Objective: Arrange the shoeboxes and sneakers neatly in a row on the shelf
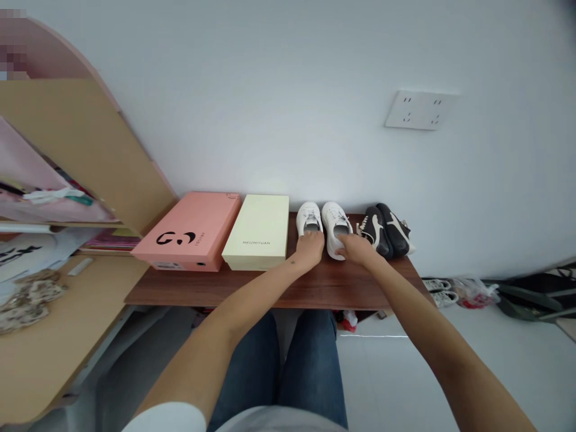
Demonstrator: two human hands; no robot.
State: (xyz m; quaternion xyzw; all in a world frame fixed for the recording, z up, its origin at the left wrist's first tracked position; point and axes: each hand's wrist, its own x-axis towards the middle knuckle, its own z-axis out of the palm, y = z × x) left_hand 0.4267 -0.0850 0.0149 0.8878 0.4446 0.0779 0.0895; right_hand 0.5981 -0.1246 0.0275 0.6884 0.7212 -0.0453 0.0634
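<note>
Two white sneakers stand side by side on the brown wooden shelf top (310,291), toes toward the wall. My left hand (310,249) is closed on the heel of the left white sneaker (309,213). On the right white sneaker (333,216), my right hand (354,248) grips the heel, its thumb on the outside and its other fingers partly hidden. A pair of black shoes (394,231) with white markings lies just to the right, one against the other. Left of the sneakers rests a pale yellow shoebox (261,222), lid on, beside a larger pink shoebox (198,219).
A light wooden desk (85,324) with a scrunched patterned cloth (29,300) borders the shelf on the left. White wall with a socket plate (422,110) rises behind. On the floor at right are more shoes (443,298), a plastic bag (474,293) and a dark folded object (531,297).
</note>
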